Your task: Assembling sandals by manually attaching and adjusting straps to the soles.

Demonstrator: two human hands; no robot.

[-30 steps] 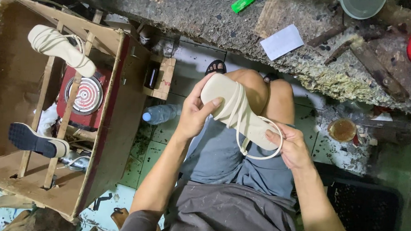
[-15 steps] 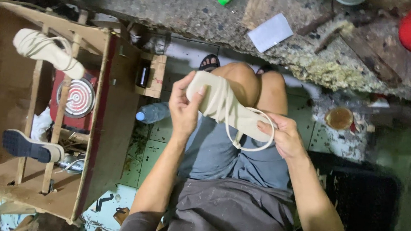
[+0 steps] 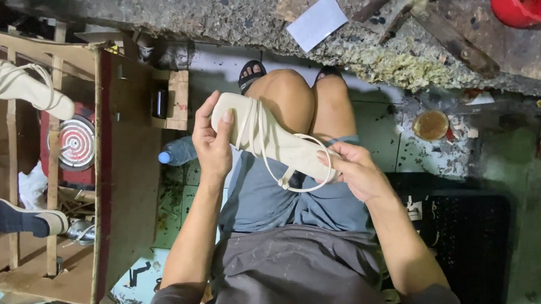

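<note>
The left hand [image 3: 214, 144] wraps its fingers around the toe of a cream sandal [image 3: 271, 141]. The right hand [image 3: 357, 170] pinches the heel end. The sandal lies across the person's knees [image 3: 298, 101], above the lap.

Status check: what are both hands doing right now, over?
Left hand grips toe end of cream strappy sandal. Right hand holds heel end by the strap loop. Sandal over the knees, nothing in the way.

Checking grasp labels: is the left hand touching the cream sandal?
Touching. The head view shows the left hand wrapped around the toe end of the cream sandal, thumb lying on its sole.
</note>
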